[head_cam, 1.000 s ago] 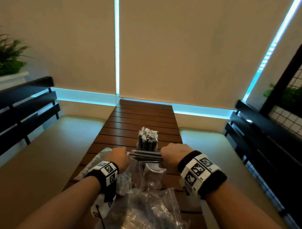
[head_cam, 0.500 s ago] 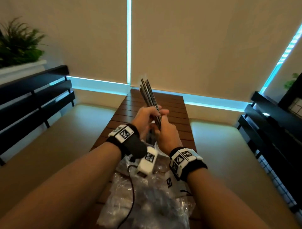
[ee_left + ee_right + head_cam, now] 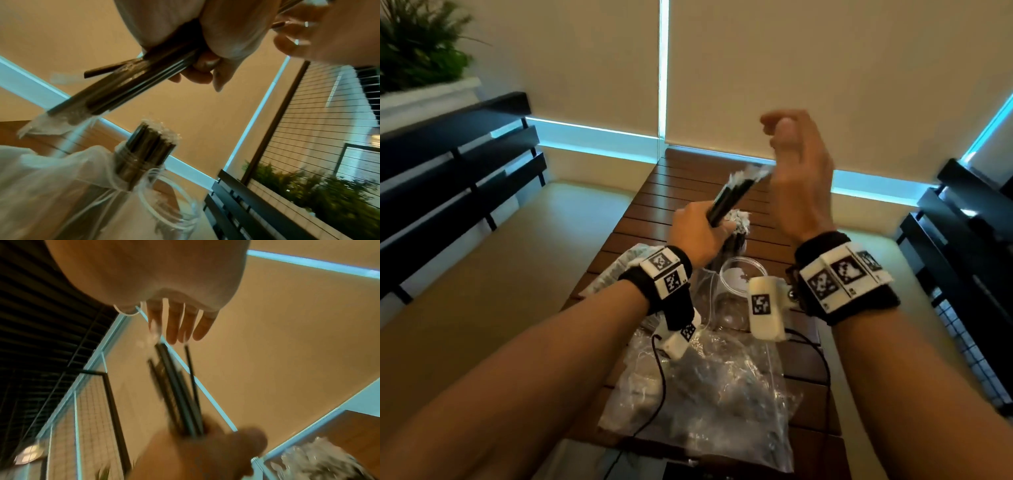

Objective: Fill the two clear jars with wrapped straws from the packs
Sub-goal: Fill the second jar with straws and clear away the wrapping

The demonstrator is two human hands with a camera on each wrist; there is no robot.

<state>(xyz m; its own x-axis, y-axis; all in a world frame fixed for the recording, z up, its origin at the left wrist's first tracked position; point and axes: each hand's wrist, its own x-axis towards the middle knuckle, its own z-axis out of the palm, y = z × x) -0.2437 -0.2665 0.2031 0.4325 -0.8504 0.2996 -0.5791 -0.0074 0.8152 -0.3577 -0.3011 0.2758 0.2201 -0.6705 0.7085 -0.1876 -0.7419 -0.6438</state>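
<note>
My left hand [image 3: 707, 224] grips the lower part of a bundle of black wrapped straws [image 3: 736, 193], which tilts up and to the right over the table. In the left wrist view the straws [image 3: 123, 86] stick out below the fist. My right hand [image 3: 787, 161] is raised beside the straws' crinkled tops, fingers loose and holding nothing; its fingertips [image 3: 180, 331] hang just at those tops. An empty clear jar [image 3: 739, 274] stands below my hands. Behind it a second jar [image 3: 144, 155] is packed with straws and partly hidden by my left hand.
Clear plastic packs of straws [image 3: 702, 383] lie on the slatted wooden table [image 3: 688, 178] near me, with another pack [image 3: 626, 263] under my left wrist. Black benches [image 3: 458, 161] flank the table on both sides. A potted plant [image 3: 417, 51] sits at far left.
Both hands held the bundle upright half a second ago. Now my right hand has let go and risen, and my left hand has lowered the bundle and tilted it to the right.
</note>
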